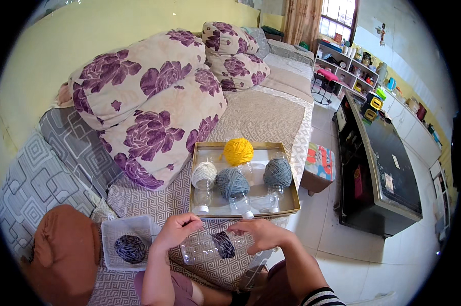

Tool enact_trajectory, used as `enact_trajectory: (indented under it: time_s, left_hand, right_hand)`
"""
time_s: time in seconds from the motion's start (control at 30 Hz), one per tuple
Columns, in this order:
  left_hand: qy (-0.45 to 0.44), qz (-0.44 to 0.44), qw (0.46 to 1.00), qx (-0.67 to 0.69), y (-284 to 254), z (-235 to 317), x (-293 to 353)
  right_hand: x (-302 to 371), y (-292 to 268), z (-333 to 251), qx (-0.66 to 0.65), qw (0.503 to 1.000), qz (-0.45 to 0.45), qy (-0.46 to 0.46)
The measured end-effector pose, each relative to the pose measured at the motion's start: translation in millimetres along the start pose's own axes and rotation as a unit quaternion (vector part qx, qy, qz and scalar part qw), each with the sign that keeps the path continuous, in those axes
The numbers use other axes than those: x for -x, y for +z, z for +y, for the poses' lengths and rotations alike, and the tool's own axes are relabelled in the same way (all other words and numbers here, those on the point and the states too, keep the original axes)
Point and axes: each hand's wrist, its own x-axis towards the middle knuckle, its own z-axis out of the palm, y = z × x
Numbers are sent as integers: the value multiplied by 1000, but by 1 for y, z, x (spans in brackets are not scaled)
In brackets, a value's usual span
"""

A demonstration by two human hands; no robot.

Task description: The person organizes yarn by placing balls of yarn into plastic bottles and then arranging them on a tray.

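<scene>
Over my lap lies a clear plastic bottle (pixel 197 251) on its side, with a band of dark grey-purple yarn (pixel 223 245) wound round it. My right hand (pixel 260 235) curls round the bottle's right end. Above its left part, my left hand (pixel 179 229) is closed in a pinch on a thin strand of the dark yarn. To the left, a ball of the same dark yarn (pixel 130 248) rests in a translucent plastic box (pixel 108 224). Just beyond my hands is a shallow gold-edged tray (pixel 246 216).
The tray holds a yellow yarn ball (pixel 238 151), a cream one (pixel 205 174) and two grey ones (pixel 233 183) with clear bottles. Floral bedding (pixel 159 107) is piled behind. A brown cushion (pixel 67 255) sits at left; a stool (pixel 319 168) and black table (pixel 378 168) stand right.
</scene>
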Motion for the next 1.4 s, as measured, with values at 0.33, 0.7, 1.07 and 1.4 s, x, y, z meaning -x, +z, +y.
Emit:
enact_trajectory:
  time_s: [0.33,0.7,1.07,1.4]
  left_hand:
    - [13,-135,978,-161,54,32,10]
    - [-26,69,994,79,13,32,2]
    - [28,-86,983,-161,80,81,34]
    - [68,69,980,-172,37,48,8]
  right_hand:
    - [4,0,3,17,942,333,38]
    - [30,3,8,-119,984,80,-107]
    - [34,11,10,45,948,315,11]
    - [55,2,3,-380,898,93,-202]
